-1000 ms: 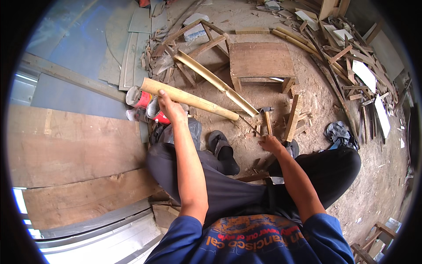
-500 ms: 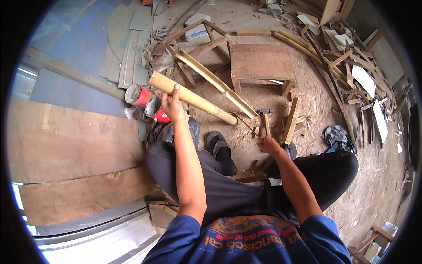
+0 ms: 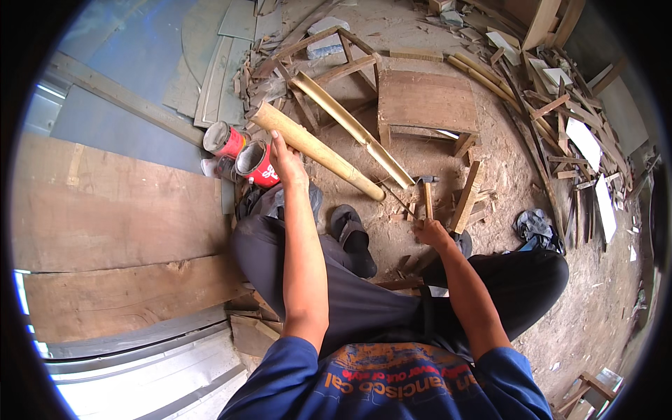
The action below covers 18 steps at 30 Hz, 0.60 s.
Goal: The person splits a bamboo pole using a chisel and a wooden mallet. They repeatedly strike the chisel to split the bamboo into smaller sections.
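My left hand (image 3: 288,162) is wrapped round a pale bamboo pole (image 3: 318,148), near its upper left end. The pole slants down to the right, its lower end close to my right hand (image 3: 434,234). That hand is closed on a thin, dark-bladed tool (image 3: 400,201) whose tip reaches toward the pole's lower end. The grip itself is hidden under my fingers. Just beyond my right hand is a hammer (image 3: 428,197) with a wooden handle and dark head. A split bamboo length (image 3: 355,131) lies past the pole, its hollow side showing.
A low wooden stool (image 3: 427,99) stands ahead, beside a wooden frame (image 3: 348,68). Red cans (image 3: 257,166) sit left of my knee. Boards (image 3: 126,217) cover the left side. Scrap wood (image 3: 570,133) is piled at right, near a crumpled dark plastic bag (image 3: 537,229).
My left hand and the bamboo pole's upper end have shifted slightly right and up, so the pole slants more steeply. My right hand stays almost in place. The whole view has moved a little.
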Tool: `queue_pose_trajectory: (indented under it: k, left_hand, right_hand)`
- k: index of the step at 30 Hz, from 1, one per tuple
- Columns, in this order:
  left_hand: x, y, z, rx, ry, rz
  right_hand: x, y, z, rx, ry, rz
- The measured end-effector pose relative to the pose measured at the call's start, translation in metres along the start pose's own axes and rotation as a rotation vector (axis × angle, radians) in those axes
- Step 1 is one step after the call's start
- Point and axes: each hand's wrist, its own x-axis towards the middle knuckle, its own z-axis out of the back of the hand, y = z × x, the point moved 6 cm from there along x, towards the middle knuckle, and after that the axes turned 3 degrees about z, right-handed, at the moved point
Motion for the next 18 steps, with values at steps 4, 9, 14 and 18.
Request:
queue_pose_trajectory:
  k: [4,9,14,18]
  left_hand:
    - [-0.002,0.001,-0.003,-0.025,-0.001,0.016]
    - [-0.004,0.004,-0.006,-0.095,0.030,0.023]
    - [-0.002,0.008,-0.009,-0.225,0.210,0.026]
    - [-0.010,0.000,-0.019,-0.201,0.198,0.020]
  right_hand:
    - [-0.005,0.003,0.006,0.011,-0.011,-0.029]
    - [0.000,-0.003,-0.004,-0.024,0.038,-0.036]
    - [0.008,-0.008,-0.010,-0.016,0.075,0.014]
    - [0.005,-0.004,-0.004,-0.005,0.039,0.015]
